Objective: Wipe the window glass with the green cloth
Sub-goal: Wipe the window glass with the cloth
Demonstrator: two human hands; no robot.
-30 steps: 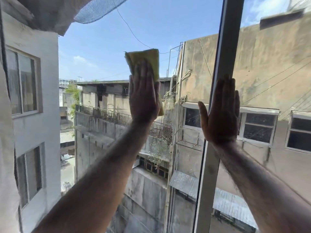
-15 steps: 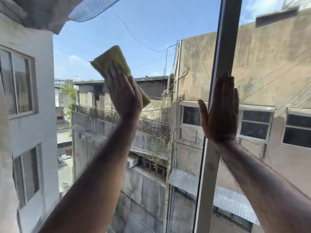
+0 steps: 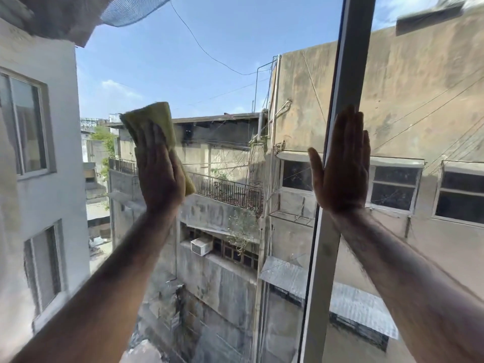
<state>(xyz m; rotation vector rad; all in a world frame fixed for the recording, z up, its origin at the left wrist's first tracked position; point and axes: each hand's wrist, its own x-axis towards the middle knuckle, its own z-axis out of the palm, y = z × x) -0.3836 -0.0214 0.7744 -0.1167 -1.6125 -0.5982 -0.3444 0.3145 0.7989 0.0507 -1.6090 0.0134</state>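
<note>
While flat fingers [image 3: 150, 137] press it, the green cloth [image 3: 159, 119] juts above.

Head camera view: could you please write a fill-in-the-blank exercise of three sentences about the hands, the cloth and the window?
1. The left hand presses the green cloth against the window ____.
2. The right hand lies flat on the upright window frame and holds ____.
3. Outside, a white air conditioner sits on a ledge ____ the left hand.

Missing words: glass; nothing; below.
</note>
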